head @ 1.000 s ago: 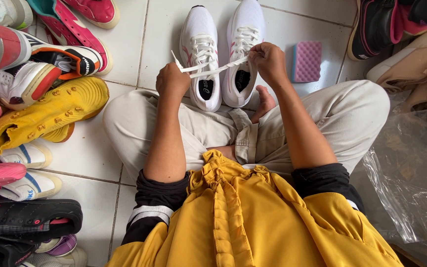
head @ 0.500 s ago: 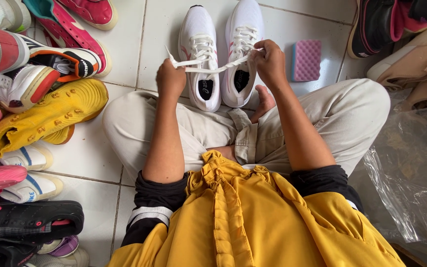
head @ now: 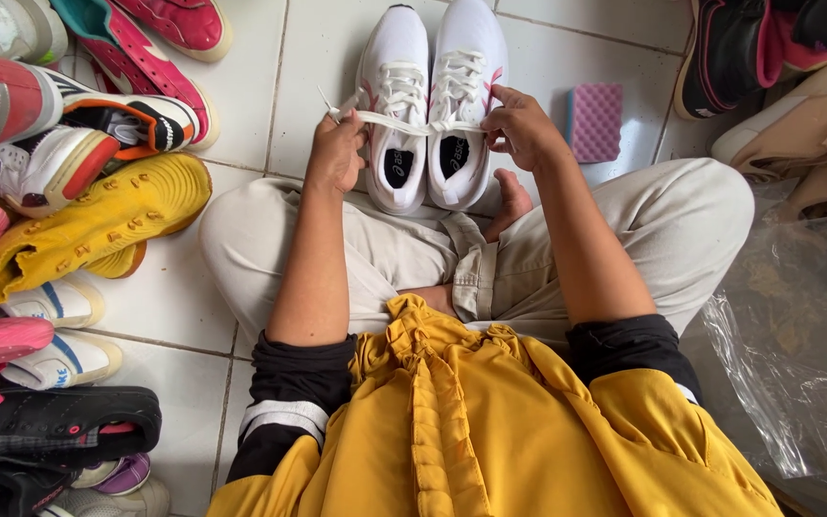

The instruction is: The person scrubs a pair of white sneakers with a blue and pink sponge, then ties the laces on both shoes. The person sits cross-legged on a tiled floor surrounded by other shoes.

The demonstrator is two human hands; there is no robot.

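Observation:
Two white sneakers with pink trim stand side by side on the tiled floor in front of my crossed legs, the left shoe [head: 394,105] and the right shoe [head: 466,96]. A white lace [head: 399,122] runs taut across both shoes between my hands. My left hand [head: 335,153] pinches its left end beside the left shoe. My right hand [head: 521,126] grips the other end over the right shoe, at its knot.
A pink sponge [head: 595,120] lies right of the shoes. Several shoes pile at the left, among them a yellow boot [head: 88,225] and a black sandal [head: 50,426]. More shoes [head: 739,53] sit at the top right. Clear plastic sheeting [head: 796,325] lies at my right.
Both hands have pulled the lace tighter and lower across the shoes; the loose lace end at the left hand is shorter and the hands sit closer to the shoe tongues.

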